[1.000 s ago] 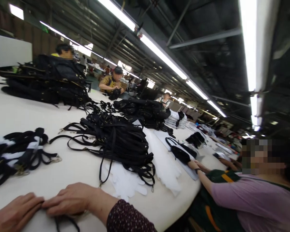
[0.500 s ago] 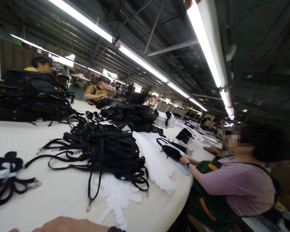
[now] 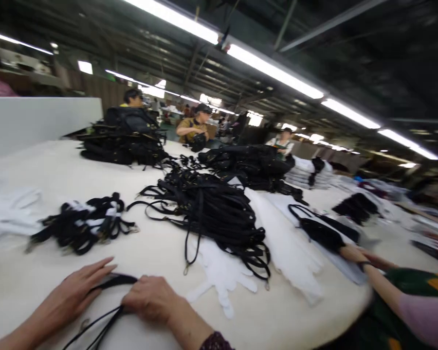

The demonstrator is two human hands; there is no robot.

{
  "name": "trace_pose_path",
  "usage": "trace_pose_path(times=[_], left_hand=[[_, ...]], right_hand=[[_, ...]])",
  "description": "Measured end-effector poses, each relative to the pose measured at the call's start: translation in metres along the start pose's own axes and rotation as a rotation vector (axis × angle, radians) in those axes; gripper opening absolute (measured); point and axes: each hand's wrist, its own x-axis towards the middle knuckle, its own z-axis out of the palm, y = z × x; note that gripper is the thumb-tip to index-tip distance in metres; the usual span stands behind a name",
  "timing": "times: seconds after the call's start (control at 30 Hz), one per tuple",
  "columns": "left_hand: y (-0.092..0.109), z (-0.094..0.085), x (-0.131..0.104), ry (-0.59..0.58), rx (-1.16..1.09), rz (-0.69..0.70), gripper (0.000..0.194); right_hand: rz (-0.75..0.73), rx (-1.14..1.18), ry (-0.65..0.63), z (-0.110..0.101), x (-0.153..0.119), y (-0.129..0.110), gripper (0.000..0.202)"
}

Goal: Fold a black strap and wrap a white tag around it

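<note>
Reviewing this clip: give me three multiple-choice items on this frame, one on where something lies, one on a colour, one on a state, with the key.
1. Where does the big heap of straps lie?
A. on the white table, beyond both hands
B. on the floor
C. in a co-worker's lap

2. What colour is the strap under the hands?
A. red
B. black
C. white

3. How is the left hand?
A. clenched in a fist
B. raised in the air
C. laid flat, fingers stretched out

Key: 1 A, the heap sits mid-table. 2 B, it shows dark against the white top. 3 C, its fingers lie spread on the strap, while the right hand curls over the strap beside it.
</note>
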Motion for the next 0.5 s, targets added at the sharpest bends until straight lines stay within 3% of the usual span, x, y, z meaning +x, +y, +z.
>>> trace_pose_path(times=[0.07,0.2,0.3,0.5], left_hand=[[-0.009,-0.014,-0.016,-0.104,0.018,-0.107,0.058],[-0.012,-0.030,-0.014,-0.135,0.072,-0.310,0.054],[-0.008,-0.036,-0.005,-0.150,0.073,-0.318,0.051],[-0.001,-0.045,0.008,-0.171,0.072,-0.292,0.021]], right_hand=[[-0.003,-0.016,0.026,0.003,0.003,0.004,0.012],[-0.003,0.023,0.047,0.000,0.005,0.007,0.012],[0.017,0.024,0.058,-0.001,0.005,0.004,0.011],[0.010,0.033,0.093,0.005,0.006,0.005,0.008]])
